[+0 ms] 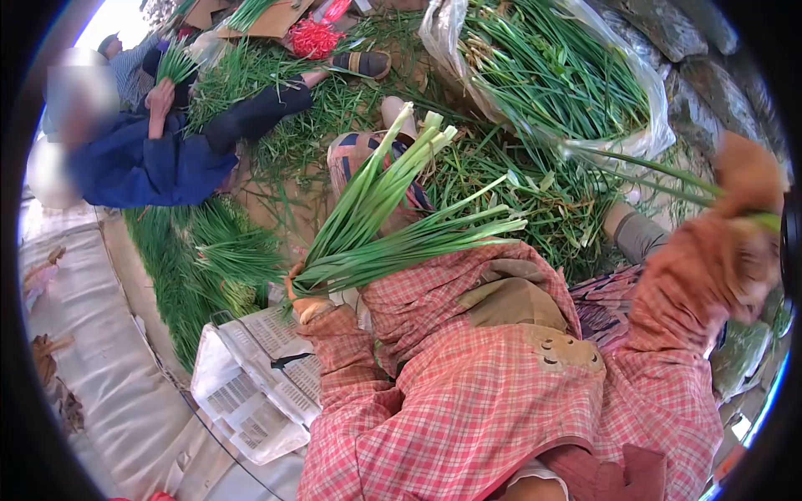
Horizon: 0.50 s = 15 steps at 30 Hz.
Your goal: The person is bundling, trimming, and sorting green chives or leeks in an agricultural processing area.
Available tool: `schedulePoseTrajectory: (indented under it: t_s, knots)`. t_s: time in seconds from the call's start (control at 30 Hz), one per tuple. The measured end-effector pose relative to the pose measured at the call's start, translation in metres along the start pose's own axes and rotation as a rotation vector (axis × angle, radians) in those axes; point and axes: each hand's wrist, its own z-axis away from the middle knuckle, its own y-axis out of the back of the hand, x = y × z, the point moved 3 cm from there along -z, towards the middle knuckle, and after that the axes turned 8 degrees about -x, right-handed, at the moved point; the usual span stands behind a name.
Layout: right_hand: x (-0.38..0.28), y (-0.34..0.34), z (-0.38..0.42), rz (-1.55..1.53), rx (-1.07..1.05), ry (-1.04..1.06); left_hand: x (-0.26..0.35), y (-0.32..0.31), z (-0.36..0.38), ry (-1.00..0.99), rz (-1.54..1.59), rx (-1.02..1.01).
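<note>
My left hand (306, 301) is closed around the lower end of a thick bunch of chives (372, 209). The bunch fans into two parts over my lap, pale cut ends pointing up and to the right. At the right edge my raised right hand (746, 174), smeared by motion, grips a few long chive stalks (660, 169) that stretch leftward. A red plaid garment (468, 367) with a bear patch covers my arms and lap.
An open plastic bag (660, 125) full of chives stands ahead. Loose leaves (535, 200) litter the ground. Left of me are piled chives (175, 275) and a white printed container (251, 392). A co-worker (159, 171) holds chives. Red ties (313, 38) lie ahead; filled bags (668, 33) line the right.
</note>
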Motion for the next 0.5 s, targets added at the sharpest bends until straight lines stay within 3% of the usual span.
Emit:
schedulePoseTrajectory:
  t_s: [0.1,0.23,0.3,0.33,0.37,0.47,0.5]
  knots:
    - [-0.006,0.022,0.042,0.014,0.187,-0.148,0.001,-0.016,0.011,0.013,0.011,0.078]
    - [0.008,0.003,0.081,-0.147,0.552,-0.589,0.007,-0.028,0.018,0.035,0.070,0.104]
    - [0.025,-0.037,0.035,-0.017,0.346,-0.698,0.006,-0.032,0.017,0.027,0.073,0.079]
    - [0.032,-0.060,-0.011,0.172,0.105,-0.664,0.005,-0.033,0.016,0.020,0.094,0.040]
    - [0.047,-0.087,-0.027,0.478,0.109,-0.522,0.004,-0.032,0.016,0.011,0.116,0.000]
    - [0.079,-0.156,-0.059,-0.385,0.019,-0.697,-0.006,-0.011,0.004,-0.082,0.090,-0.123]
    - [0.090,-0.180,-0.067,-0.679,0.061,-0.650,-0.004,-0.009,0.006,-0.078,0.120,-0.161]
